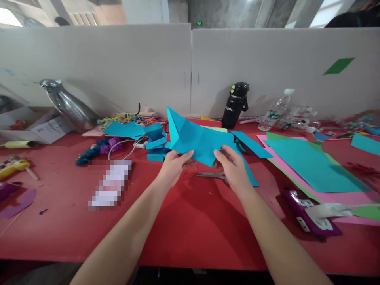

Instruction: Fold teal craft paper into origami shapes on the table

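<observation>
We hold the folded blue paper [199, 139] up over the middle of the red table [190, 233], our left hand [175, 166] pinching its lower left edge between thumb and fingers, our right hand [232, 165] pinching its lower right edge. The widest open room lies below our wrists, where red surface runs down to the near edge between our forearms. At the far side, a pale partition [118, 67] closes off our reach.

Close by, scissors [209, 174] lie just under the paper, near our right hand, and folded blue pieces [156, 136] crowd its left side. A pixelated pale object [111, 184] (we cannot make out what it is) lies left of our left hand. To the right, stacked coloured sheets [323, 170] take up much of the table, with a purple power strip [311, 215] in front of them, narrowing the space beside our right forearm. Behind, a black bottle [235, 107], a clear plastic bottle [274, 113] and a steel jug [71, 107] stand along the partition.
</observation>
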The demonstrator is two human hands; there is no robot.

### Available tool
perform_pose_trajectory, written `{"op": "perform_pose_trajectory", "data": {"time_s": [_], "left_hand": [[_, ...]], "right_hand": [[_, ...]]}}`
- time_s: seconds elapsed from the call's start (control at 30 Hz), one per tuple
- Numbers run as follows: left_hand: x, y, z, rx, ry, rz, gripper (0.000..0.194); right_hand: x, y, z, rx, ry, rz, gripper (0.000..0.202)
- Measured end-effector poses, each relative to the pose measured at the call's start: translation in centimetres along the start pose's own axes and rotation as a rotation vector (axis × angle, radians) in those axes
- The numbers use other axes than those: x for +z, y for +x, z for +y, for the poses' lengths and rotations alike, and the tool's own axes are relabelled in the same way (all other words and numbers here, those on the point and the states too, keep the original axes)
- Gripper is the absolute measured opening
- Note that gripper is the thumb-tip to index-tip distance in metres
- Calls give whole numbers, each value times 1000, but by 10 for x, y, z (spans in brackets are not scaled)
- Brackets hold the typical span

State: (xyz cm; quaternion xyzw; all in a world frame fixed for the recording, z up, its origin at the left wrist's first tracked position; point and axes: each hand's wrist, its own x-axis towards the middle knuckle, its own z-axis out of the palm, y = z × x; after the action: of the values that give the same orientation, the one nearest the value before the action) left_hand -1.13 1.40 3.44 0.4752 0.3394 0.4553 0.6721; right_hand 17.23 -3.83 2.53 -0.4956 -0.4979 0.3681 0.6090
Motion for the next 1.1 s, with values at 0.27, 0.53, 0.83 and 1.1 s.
{"op": "perform_pose_trajectory", "data": {"time_s": [0.27,0.53,0.83,1.1], "left_hand": [[-4,1,-3,29,89,67,40],[-9,4,-7,64,242,169,30],[-2,1,0,68,273,230,27],[-7,3,1,103,323,148,28]], "right_hand": [[-9,4,0,-82,-59,157,49],[-15,6,4,-125,-145,154,38],[-13,5,3,-258,-329,222,23],[-15,8,7,-170,-215,156,25]]}}
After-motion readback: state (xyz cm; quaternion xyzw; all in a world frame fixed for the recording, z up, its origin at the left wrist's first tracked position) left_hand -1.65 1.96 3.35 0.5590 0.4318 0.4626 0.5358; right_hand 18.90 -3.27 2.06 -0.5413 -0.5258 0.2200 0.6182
